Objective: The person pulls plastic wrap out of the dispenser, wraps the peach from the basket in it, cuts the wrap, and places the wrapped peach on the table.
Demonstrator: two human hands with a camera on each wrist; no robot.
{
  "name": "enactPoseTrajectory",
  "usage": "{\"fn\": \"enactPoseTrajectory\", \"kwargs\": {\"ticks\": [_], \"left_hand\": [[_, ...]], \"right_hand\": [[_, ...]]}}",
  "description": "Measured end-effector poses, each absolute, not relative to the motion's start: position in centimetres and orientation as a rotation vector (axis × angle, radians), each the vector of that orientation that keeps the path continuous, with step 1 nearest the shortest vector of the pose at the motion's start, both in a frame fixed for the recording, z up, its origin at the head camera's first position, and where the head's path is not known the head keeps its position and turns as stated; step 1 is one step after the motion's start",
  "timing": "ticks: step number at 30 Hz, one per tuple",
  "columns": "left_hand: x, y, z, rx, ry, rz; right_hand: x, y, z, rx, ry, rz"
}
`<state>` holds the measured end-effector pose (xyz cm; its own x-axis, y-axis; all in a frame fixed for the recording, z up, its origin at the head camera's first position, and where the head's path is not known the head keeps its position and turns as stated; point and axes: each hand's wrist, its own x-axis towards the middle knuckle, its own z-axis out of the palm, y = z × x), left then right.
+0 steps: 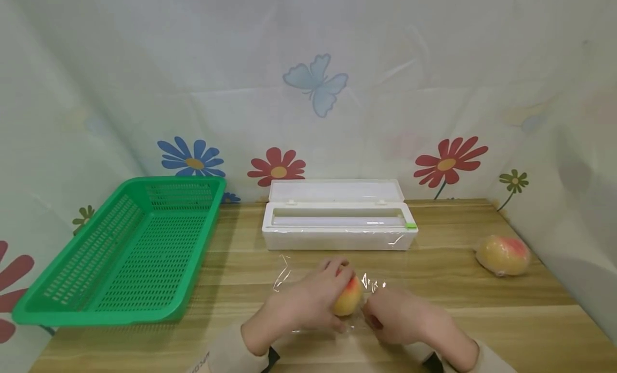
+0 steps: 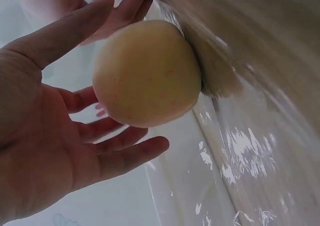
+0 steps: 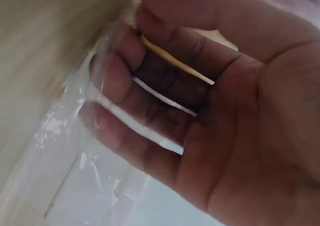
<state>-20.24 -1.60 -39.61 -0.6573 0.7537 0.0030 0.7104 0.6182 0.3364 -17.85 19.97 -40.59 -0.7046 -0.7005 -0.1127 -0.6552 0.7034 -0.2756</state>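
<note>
A yellow peach with a red blush (image 1: pixel 350 298) rests on a clear sheet of plastic wrap (image 2: pixel 245 146) spread over the table. My left hand (image 1: pixel 315 295) holds the peach from its left side, fingers curved around it; in the left wrist view the thumb stands a little apart from the skin. Just right of the peach, my right hand (image 1: pixel 402 315) pinches the edge of the plastic wrap between thumb and index finger. The other right fingers (image 3: pixel 112 78) are bent, with film lying across their tips. The film's near edge is partly hidden by my hands.
Behind the hands stands a white plastic-wrap box (image 1: pixel 337 240), lid raised, with a roll inside and a green slider at its right end. A green basket (image 1: pixel 180 298) sits at the left. Toward the right edge lies another peach (image 1: pixel 503 255), wrapped in film.
</note>
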Motion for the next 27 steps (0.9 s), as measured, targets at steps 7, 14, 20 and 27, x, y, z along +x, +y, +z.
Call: {"fn": "enactPoseTrajectory", "kwargs": {"ticks": [7, 14, 20, 27], "left_hand": [[-19.4, -1.5, -39.6, 1.131, 2.705, 0.474], [-19.3, -1.3, -40.0, 1.174, 2.794, 0.363], [-19.8, -1.0, -41.0, 1.210, 2.892, 0.354], [-21.5, -1.8, -40.9, 1.158, 2.748, 0.594]], "right_hand": [[-18.5, 20.6, -39.8, -1.162, 2.666, -0.445], [-18.8, 21.1, -38.7, -1.141, 2.660, -0.575], [-19.0, 21.4, -38.0, -1.162, 2.749, -0.602], [-19.3, 21.9, -37.5, -1.132, 2.819, -0.587]]}}
